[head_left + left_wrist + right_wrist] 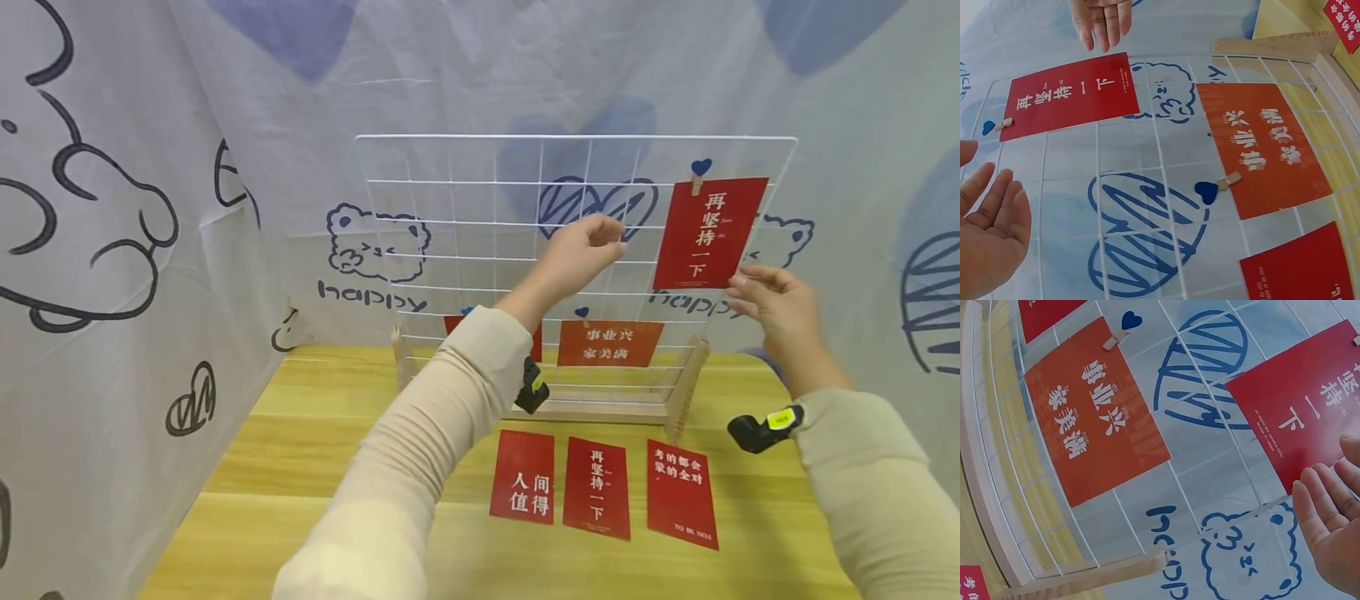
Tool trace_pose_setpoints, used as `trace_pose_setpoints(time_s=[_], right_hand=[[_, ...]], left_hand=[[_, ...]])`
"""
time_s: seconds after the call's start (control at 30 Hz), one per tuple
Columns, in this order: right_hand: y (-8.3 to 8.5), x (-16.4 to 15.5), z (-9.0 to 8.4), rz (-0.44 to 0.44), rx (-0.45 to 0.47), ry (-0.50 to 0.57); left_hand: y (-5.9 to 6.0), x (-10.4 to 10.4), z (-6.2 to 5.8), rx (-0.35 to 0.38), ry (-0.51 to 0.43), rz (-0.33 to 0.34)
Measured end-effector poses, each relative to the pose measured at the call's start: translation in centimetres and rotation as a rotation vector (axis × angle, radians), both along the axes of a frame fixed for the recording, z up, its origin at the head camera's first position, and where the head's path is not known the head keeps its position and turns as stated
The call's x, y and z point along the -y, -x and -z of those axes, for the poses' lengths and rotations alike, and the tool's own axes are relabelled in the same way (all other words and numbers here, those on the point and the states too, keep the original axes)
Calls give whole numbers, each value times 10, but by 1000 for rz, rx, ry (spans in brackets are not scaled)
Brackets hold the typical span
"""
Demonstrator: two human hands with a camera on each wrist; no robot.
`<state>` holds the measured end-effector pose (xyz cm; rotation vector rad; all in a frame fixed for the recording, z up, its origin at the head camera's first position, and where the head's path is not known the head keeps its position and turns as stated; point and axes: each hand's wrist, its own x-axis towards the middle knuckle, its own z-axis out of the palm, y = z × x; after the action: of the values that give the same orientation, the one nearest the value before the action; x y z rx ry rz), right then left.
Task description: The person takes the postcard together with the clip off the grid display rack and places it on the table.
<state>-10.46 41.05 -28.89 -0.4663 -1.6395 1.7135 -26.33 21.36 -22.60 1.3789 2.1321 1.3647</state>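
Observation:
A red card (pixel 711 235) with white characters hangs at the upper right of a white wire grid (pixel 517 262). A wooden clothespin with a blue heart (pixel 700 173) fastens its top edge. My right hand (pixel 783 317) is by the card's lower right corner, fingers loosely bent; in the left wrist view it appears slightly apart from the card. To the left of the card, my left hand (pixel 576 257) hovers in front of the grid with relaxed fingers and holds nothing. An orange card (pixel 1266 147) hangs lower on the grid by another blue-heart clothespin (pixel 1217 189).
A wooden stand (pixel 600 411) holds the grid on the yellow wood-grain table (pixel 300 450). Three red cards lie in front: a left one (pixel 522 479), a middle one (pixel 597 487) and a right one (pixel 681 493). Another hanging red card (pixel 1300 269) is partly behind my left arm.

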Motion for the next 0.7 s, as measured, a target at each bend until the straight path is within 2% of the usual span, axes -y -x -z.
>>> trace_pose_setpoints(time_s=[0.13,0.3,0.47,0.7], right_hand=[[0,-4,-2,30,0,8],[-1,-10,0,93,52,-3],[-1,-12,-1,114,77,-29],[1,-17,-2,137,119,-78]], left_hand=[[-3,-9,-12,-29,-20,-13],[-11,-19,-23,-81,-15,-18],[-14,-28,-30,-117,-10,-31],[-13,-40,-34,-118,-9,-20]])
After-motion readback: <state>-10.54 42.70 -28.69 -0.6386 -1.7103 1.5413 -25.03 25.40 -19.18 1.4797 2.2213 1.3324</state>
